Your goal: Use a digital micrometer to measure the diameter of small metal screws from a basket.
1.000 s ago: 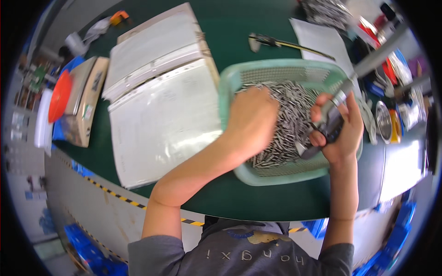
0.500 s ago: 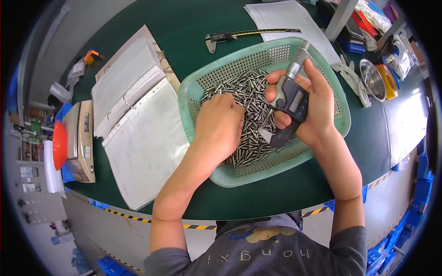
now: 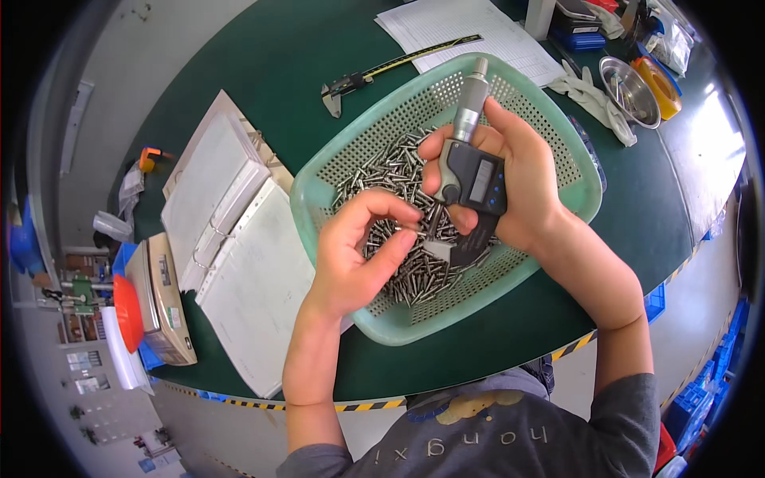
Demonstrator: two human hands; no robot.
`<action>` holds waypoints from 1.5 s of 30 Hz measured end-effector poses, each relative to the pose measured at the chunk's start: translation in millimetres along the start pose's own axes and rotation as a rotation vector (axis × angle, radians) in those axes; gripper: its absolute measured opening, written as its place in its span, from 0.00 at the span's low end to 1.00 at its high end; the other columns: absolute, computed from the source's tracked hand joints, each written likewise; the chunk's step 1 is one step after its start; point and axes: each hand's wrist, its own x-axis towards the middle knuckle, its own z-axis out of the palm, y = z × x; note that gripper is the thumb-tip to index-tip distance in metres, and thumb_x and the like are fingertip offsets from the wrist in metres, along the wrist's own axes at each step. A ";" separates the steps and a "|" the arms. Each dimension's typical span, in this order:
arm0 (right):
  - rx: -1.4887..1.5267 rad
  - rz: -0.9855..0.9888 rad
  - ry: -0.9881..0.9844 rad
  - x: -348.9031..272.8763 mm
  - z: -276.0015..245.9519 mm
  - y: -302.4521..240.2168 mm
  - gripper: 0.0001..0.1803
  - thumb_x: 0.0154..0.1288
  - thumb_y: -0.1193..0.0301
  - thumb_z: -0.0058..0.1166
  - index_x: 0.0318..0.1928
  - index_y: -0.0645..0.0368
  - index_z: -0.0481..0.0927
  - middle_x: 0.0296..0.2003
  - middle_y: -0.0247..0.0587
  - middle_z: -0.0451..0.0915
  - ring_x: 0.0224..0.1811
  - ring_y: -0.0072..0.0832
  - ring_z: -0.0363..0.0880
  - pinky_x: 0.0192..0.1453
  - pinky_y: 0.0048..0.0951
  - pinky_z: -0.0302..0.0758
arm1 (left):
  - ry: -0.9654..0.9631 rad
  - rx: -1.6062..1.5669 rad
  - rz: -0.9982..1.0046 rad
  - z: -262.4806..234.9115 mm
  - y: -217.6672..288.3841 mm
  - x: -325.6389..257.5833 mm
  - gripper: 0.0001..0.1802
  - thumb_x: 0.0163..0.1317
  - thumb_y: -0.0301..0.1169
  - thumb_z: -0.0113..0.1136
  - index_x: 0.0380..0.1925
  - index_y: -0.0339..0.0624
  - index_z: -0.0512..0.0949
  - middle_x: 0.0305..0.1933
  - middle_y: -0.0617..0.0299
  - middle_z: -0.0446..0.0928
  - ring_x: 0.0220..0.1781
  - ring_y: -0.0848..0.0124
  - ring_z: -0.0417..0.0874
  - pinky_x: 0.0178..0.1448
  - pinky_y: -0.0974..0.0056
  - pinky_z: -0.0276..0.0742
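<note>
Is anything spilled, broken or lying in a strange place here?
Nothing stands out. The metal pins all lie inside the green basket. The right hand holds the gauge, and the left hand pinches one pin at it.

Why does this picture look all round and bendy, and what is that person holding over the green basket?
The picture comes from a small wide-eye camera worn on a person's head, looking down at their own two hands. That lens bends straight edges, so the table looks curved.

The right hand holds a digital micrometer, a measuring tool with a little screen. The left hand pinches one small metal pin at the tool's measuring gap.

Under the hands sits a pale green basket full of many more pins. It rests on a dark green table. Nearby lie an open binder of pages, a caliper, a sheet of paper, a small scale, white gloves and a metal bowl.
</note>
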 end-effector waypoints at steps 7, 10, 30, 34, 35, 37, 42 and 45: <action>-0.008 0.018 -0.052 -2.2 1.8 4.2 0.32 0.65 0.49 0.22 0.36 0.66 0.71 0.22 0.46 0.75 0.10 0.27 0.67 0.13 0.22 0.66 | -0.058 -0.014 -0.007 0.3 5.6 -1.7 0.09 0.51 0.19 0.55 0.34 0.36 0.70 0.35 0.61 0.73 0.40 0.74 0.74 0.47 0.70 0.69; -0.002 0.015 -0.076 -2.3 1.7 4.0 0.33 0.64 0.47 0.24 0.34 0.65 0.73 0.22 0.45 0.75 0.10 0.26 0.67 0.12 0.21 0.65 | -0.087 -0.009 0.031 -1.1 2.6 -0.8 0.09 0.51 0.18 0.55 0.33 0.36 0.70 0.35 0.61 0.73 0.39 0.74 0.74 0.48 0.70 0.68; -0.205 0.020 -0.153 -8.4 7.5 1.7 0.37 0.63 0.42 0.25 0.33 0.64 0.74 0.20 0.44 0.75 0.12 0.22 0.67 0.11 0.19 0.63 | 0.022 1.278 0.016 10.4 -0.6 2.6 0.17 0.42 0.25 0.62 0.36 0.38 0.75 0.43 0.53 0.66 0.54 0.52 0.64 0.55 0.52 0.59; -0.156 0.060 -0.137 -6.8 7.7 2.7 0.38 0.64 0.43 0.20 0.34 0.65 0.74 0.21 0.45 0.75 0.13 0.22 0.67 0.12 0.19 0.64 | 0.013 1.165 0.020 7.1 -2.9 3.2 0.09 0.40 0.22 0.61 0.25 0.39 0.73 0.33 0.57 0.67 0.43 0.58 0.68 0.46 0.56 0.63; -0.152 0.061 -0.134 -6.6 6.5 2.7 0.38 0.64 0.43 0.19 0.34 0.66 0.74 0.21 0.45 0.75 0.14 0.22 0.67 0.12 0.20 0.64 | 0.037 1.186 0.062 7.8 -2.7 3.5 0.07 0.40 0.21 0.60 0.21 0.39 0.72 0.30 0.59 0.67 0.39 0.59 0.69 0.42 0.57 0.64; -0.141 0.049 -0.110 -5.1 3.1 3.5 0.37 0.63 0.44 0.20 0.34 0.66 0.74 0.21 0.45 0.75 0.13 0.22 0.67 0.12 0.19 0.64 | 0.042 1.187 0.093 7.7 -6.6 3.4 0.07 0.40 0.21 0.59 0.21 0.39 0.72 0.29 0.58 0.67 0.37 0.59 0.69 0.41 0.57 0.64; -0.082 0.039 -0.078 -2.6 4.5 3.5 0.36 0.63 0.44 0.23 0.34 0.65 0.74 0.21 0.46 0.76 0.12 0.23 0.68 0.12 0.19 0.65 | 0.034 1.148 0.164 5.9 -8.2 4.0 0.06 0.41 0.20 0.57 0.19 0.38 0.70 0.27 0.57 0.67 0.34 0.58 0.70 0.37 0.58 0.65; -0.075 0.031 -0.064 -5.1 5.4 3.7 0.36 0.62 0.44 0.23 0.34 0.65 0.74 0.21 0.46 0.76 0.11 0.24 0.67 0.12 0.19 0.65 | 0.054 1.118 0.141 9.5 -3.9 3.9 0.06 0.41 0.20 0.57 0.20 0.37 0.70 0.26 0.56 0.68 0.33 0.57 0.70 0.37 0.56 0.65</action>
